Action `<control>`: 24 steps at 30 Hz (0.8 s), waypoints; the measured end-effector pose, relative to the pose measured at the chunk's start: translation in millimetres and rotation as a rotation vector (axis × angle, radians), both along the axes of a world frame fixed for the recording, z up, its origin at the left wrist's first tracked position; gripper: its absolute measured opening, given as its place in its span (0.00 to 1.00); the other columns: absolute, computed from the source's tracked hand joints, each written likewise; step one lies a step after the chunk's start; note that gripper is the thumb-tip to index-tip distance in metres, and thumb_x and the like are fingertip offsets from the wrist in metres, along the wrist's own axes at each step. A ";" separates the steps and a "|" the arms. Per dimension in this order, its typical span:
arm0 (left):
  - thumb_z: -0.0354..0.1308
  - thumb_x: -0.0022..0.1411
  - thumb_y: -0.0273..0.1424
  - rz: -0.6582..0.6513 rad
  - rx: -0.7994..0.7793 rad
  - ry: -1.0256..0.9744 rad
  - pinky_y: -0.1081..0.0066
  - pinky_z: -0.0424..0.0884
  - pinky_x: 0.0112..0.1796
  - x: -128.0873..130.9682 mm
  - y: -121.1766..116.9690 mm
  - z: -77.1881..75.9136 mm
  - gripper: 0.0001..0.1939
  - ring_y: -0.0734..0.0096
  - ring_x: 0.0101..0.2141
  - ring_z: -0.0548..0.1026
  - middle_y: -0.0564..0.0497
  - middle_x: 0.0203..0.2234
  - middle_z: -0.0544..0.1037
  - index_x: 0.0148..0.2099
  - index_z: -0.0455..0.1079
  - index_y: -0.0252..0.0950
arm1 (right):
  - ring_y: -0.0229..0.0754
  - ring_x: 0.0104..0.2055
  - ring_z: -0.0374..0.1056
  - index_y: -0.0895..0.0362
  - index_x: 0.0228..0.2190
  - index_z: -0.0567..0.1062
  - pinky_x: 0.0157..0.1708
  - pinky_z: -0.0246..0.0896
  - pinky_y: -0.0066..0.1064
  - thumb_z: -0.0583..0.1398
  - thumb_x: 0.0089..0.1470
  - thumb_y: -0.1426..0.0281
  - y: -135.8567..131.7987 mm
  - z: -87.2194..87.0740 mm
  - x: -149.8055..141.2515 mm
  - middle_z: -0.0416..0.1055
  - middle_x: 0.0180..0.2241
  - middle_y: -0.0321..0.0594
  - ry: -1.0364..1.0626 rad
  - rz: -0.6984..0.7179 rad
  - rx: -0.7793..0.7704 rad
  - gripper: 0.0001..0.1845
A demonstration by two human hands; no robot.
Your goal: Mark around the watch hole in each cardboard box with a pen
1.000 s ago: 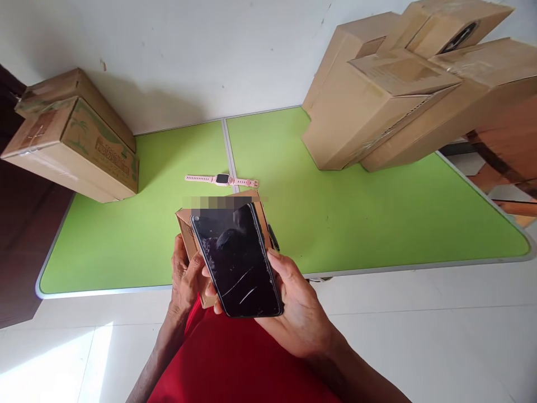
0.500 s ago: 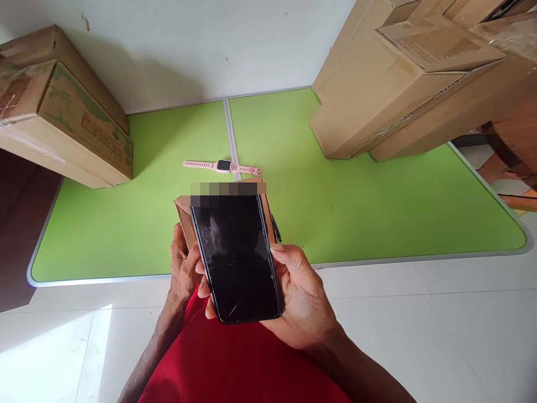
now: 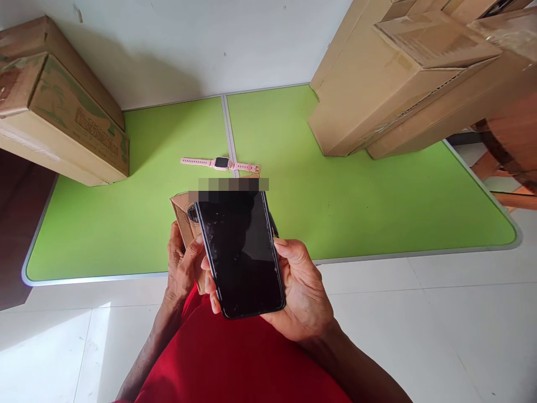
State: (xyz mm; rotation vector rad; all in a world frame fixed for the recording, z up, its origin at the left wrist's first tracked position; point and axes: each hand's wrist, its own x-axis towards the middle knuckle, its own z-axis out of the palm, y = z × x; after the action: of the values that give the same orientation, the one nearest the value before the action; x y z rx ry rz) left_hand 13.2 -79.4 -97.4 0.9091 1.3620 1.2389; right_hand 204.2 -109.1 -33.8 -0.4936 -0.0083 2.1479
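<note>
My right hand (image 3: 300, 285) grips a black smartphone (image 3: 243, 257), thumb on its right edge and fingertips showing along its left. The phone's screen is dark and faces me, with its top edge covered by a blurred patch. Behind it, my left hand (image 3: 182, 263) is closed on the left side of a small brown cardboard box (image 3: 181, 207). A dark round mark or hole shows on the box, and the phone hides most of the rest. Past the box, a pink smartwatch (image 3: 221, 163) lies stretched out flat on the green table (image 3: 356, 212).
A printed carton (image 3: 79, 123) stands at the table's left end. Several larger cardboard boxes (image 3: 369, 95) lean at the right end. A pale wall (image 3: 218, 45) rises behind the table, and light floor tiles (image 3: 386, 313) lie in front of it.
The phone has shifted slightly right relative to the box, so more of the box's left part and its dark round mark show. Both hands keep their hold.
</note>
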 end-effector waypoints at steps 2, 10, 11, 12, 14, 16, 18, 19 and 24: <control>0.79 0.57 0.59 0.014 0.031 0.025 0.60 0.85 0.41 2.2 1.5 3.6 0.29 0.57 0.40 0.83 0.50 0.38 0.82 0.45 0.79 0.43 | 0.64 0.51 0.82 0.51 0.45 0.85 0.52 0.81 0.62 0.70 0.59 0.50 0.7 -1.6 -0.3 0.87 0.46 0.46 -0.011 -0.008 0.017 0.21; 0.79 0.58 0.59 -0.015 0.033 0.014 0.70 0.80 0.34 7.0 0.6 14.8 0.29 0.72 0.28 0.75 0.55 0.32 0.79 0.42 0.76 0.41 | 0.64 0.54 0.83 0.50 0.50 0.85 0.54 0.80 0.62 0.62 0.67 0.48 -1.4 -4.9 2.9 0.87 0.48 0.48 -0.087 -0.047 0.064 0.23; 0.79 0.59 0.58 -0.019 0.029 0.008 0.72 0.79 0.31 7.7 -0.1 15.5 0.29 0.74 0.26 0.73 0.56 0.30 0.78 0.42 0.76 0.41 | 0.64 0.55 0.83 0.50 0.50 0.85 0.55 0.80 0.63 0.63 0.67 0.48 -2.3 -4.6 4.5 0.87 0.48 0.48 -0.075 -0.043 0.050 0.23; 0.79 0.59 0.58 -0.019 0.026 0.002 0.73 0.76 0.28 8.5 -0.8 16.3 0.29 0.75 0.24 0.71 0.57 0.29 0.76 0.42 0.75 0.41 | 0.65 0.55 0.83 0.50 0.51 0.85 0.55 0.79 0.64 0.64 0.66 0.47 -3.1 -4.2 6.2 0.87 0.49 0.48 -0.067 -0.032 0.037 0.24; 0.79 0.59 0.57 -0.015 0.021 -0.007 0.75 0.71 0.24 10.4 -1.7 18.0 0.29 0.78 0.21 0.67 0.59 0.26 0.73 0.41 0.73 0.41 | 0.67 0.56 0.82 0.51 0.52 0.85 0.55 0.79 0.65 0.64 0.66 0.46 -4.5 -2.9 9.0 0.87 0.49 0.50 -0.071 0.004 0.019 0.26; 0.79 0.59 0.58 -0.017 0.020 -0.010 0.74 0.73 0.25 11.4 -1.7 18.6 0.29 0.77 0.21 0.67 0.59 0.26 0.73 0.41 0.72 0.41 | 0.68 0.57 0.82 0.52 0.54 0.85 0.56 0.79 0.66 0.64 0.65 0.46 -5.3 -1.5 10.3 0.87 0.50 0.51 -0.082 0.029 0.009 0.28; 0.79 0.58 0.58 -0.025 0.021 -0.004 0.72 0.78 0.29 10.4 -1.2 16.3 0.30 0.75 0.24 0.71 0.57 0.29 0.77 0.41 0.72 0.41 | 0.68 0.57 0.82 0.52 0.54 0.86 0.56 0.79 0.65 0.65 0.65 0.46 -5.7 -0.2 10.0 0.87 0.51 0.51 -0.084 0.023 0.010 0.28; 0.79 0.58 0.58 -0.029 0.022 -0.001 0.70 0.80 0.32 9.0 -0.9 13.7 0.29 0.73 0.26 0.74 0.56 0.30 0.79 0.41 0.73 0.41 | 0.67 0.57 0.83 0.52 0.53 0.86 0.56 0.79 0.65 0.65 0.65 0.46 -5.6 0.4 9.6 0.87 0.52 0.51 -0.084 0.014 0.016 0.27; 0.77 0.64 0.52 -0.052 0.018 0.003 0.63 0.82 0.46 -2.0 -1.0 -4.4 0.26 0.62 0.43 0.83 0.48 0.46 0.85 0.52 0.77 0.42 | 0.60 0.53 0.85 0.54 0.53 0.87 0.50 0.84 0.55 0.63 0.68 0.47 0.8 4.3 15.1 0.87 0.56 0.50 -0.163 -0.110 0.100 0.27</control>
State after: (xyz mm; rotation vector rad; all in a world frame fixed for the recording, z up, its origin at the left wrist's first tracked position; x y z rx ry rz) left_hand 11.2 -80.4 -101.9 0.9534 1.3229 1.2122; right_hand 219.2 -108.3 -29.5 -0.5956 -0.1754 1.9843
